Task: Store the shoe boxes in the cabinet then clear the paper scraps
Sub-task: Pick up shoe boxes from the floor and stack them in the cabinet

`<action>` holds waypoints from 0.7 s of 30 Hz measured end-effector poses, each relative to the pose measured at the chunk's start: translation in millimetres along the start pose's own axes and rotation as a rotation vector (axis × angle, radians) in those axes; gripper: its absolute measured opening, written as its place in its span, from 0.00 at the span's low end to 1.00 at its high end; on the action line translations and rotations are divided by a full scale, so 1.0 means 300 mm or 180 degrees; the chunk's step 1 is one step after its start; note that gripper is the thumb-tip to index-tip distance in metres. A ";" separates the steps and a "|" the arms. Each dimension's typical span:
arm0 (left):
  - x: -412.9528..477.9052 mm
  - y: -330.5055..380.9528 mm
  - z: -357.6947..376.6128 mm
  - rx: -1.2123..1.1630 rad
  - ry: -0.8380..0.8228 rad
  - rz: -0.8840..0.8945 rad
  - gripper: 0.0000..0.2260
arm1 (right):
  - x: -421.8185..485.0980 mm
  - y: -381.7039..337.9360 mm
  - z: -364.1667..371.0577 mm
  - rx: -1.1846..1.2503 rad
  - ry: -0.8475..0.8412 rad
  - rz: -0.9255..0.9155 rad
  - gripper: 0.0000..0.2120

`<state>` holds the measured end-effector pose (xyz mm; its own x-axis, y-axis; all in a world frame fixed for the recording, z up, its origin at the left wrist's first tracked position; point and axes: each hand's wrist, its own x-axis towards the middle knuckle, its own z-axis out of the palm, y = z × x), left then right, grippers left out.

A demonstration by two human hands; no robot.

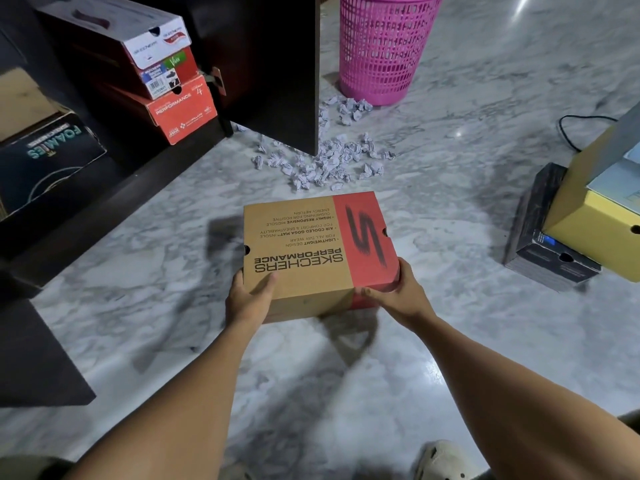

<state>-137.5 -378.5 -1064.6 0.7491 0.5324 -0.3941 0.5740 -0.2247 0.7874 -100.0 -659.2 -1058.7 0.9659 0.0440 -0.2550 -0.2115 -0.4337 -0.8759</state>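
A brown and red shoe box (311,244) hangs just above the marble floor in the middle of the view. My left hand (251,299) grips its near left corner, and my right hand (398,292) grips its near right corner. The dark cabinet (114,188) stands open at the left, with a white and red box (152,46) stacked on an orange box (180,110) inside, and a black box (45,161) further left. Crumpled paper scraps (325,161) lie in a pile on the floor by the open cabinet door (277,64).
A pink mesh basket (381,46) stands behind the scraps. At the right, a yellow box (595,216) rests on a black box (540,244) on the floor, with a black cable (568,133) behind. A beige clog (443,460) shows at the bottom edge.
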 end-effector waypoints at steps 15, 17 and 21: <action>0.011 0.277 -0.271 -0.0427 0.0747 0.0596 0.33 | 0.126 -0.410 0.028 0.0516 0.0029 -0.1030 0.38; 0.015 0.352 -0.341 -0.0421 0.0860 0.0785 0.33 | 0.136 -0.506 0.025 0.0734 0.0038 -0.1269 0.36; -0.005 0.503 -0.491 -0.0447 0.1145 0.1169 0.31 | 0.141 -0.700 0.024 0.1088 0.0004 -0.1637 0.36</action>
<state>-100.7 -292.9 -875.3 0.7175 0.6910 0.0874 0.2271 -0.3507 0.9085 -15.7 -559.9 -888.6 0.9570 0.1696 0.2353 0.2459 -0.0443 -0.9683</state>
